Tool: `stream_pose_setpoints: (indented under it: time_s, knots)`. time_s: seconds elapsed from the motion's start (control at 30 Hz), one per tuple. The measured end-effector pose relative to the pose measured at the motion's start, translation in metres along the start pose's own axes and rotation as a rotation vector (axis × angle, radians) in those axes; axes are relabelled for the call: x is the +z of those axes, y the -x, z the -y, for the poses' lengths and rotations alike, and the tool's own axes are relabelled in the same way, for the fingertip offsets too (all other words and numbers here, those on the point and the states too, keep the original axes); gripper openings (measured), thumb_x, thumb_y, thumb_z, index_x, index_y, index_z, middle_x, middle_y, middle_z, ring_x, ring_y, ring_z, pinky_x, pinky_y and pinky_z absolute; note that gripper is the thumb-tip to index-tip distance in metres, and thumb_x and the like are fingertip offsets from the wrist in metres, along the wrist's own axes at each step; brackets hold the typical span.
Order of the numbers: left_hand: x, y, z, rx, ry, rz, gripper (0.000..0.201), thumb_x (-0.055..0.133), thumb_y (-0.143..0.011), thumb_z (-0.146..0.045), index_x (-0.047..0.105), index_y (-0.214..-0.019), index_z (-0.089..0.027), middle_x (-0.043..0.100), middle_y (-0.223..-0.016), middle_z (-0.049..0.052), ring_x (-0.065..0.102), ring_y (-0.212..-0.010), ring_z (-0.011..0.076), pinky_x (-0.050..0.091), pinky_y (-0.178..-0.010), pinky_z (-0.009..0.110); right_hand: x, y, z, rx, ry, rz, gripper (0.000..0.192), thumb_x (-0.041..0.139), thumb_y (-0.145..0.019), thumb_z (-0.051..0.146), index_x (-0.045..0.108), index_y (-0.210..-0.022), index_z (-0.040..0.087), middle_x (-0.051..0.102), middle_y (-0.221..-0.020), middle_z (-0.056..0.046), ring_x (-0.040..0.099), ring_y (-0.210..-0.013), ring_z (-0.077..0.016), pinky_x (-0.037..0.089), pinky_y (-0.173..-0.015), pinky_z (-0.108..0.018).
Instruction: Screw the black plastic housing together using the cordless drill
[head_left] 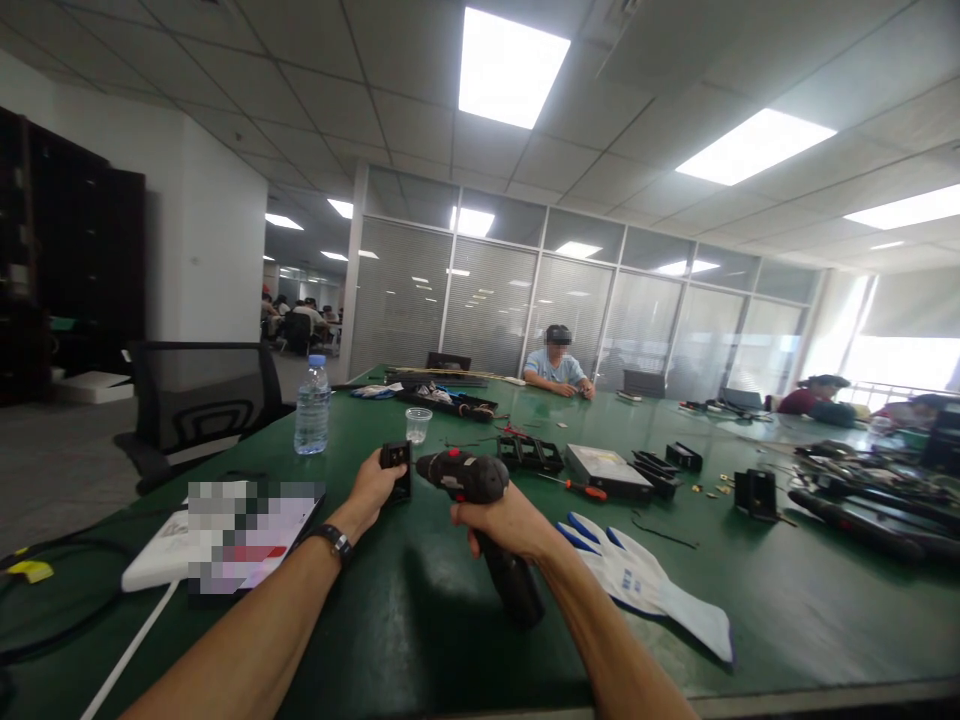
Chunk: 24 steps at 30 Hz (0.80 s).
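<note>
A black part [397, 456], just one, sits above the desk [420, 660], pinched by the left hand [367, 495]. The right hand [501, 520] grips the handle of a single drill [465, 474], its nose pointed at the part; whether they touch I cannot tell. To work well here, the drill should probably stay level and square to the part, with the left fingers kept clear of the tip and light pressure. Around them: one clear cup [418, 427] just beyond the part, one water bottle [312, 410] to its left, one orange-handled screwdriver [585, 490] before one metal box [606, 470], and one white glove [645, 575] near the right forearm.
</note>
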<state>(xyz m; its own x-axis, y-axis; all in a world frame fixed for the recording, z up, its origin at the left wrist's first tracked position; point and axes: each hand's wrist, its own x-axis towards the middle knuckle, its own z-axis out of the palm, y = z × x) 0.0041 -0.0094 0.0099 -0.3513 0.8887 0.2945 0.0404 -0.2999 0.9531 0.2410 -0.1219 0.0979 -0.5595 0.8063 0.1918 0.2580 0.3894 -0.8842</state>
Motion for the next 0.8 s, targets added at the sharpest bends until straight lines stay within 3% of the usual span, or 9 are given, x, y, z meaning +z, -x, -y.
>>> stream_pose_setpoints:
  time_s: [0.17,0.43,0.8]
  knots:
    - [0.0007,-0.0026,0.0031,-0.004,-0.011,0.000,0.040,0.070,-0.063,-0.023,0.063,-0.101,-0.015,0.069,-0.093,0.008,0.063,-0.079,0.0180,0.049,-0.077,0.033,-0.0001,0.0014,0.0010,-0.013,0.024,-0.008,0.011,0.059,-0.072,0.019,0.058,-0.082,0.017,0.053,-0.045,0.006,0.053,-0.041,-0.0107,0.037,-0.043,-0.019]
    - [0.0009,-0.0065,0.0085,-0.006,0.000,-0.013,0.041,0.071,-0.061,-0.023,0.062,-0.100,-0.015,0.068,-0.092,0.007,0.063,-0.079,0.0182,0.050,-0.076,0.033,-0.0004,-0.0027,-0.0077,-0.037,0.013,-0.015,0.007,0.059,-0.072,0.019,0.056,-0.078,0.017,0.053,-0.045,0.006,0.054,-0.040,-0.0116,0.040,-0.043,-0.020]
    - [0.0028,-0.0037,0.0037,-0.019,0.018,-0.029,0.044,0.073,-0.059,-0.023,0.063,-0.101,-0.015,0.069,-0.091,0.007,0.063,-0.080,0.0193,0.051,-0.076,0.034,0.0003,0.0020,-0.0014,-0.065,-0.008,-0.017,0.007,0.058,-0.071,0.017,0.052,-0.072,0.018,0.051,-0.046,0.007,0.053,-0.039,-0.0106,0.039,-0.041,-0.019]
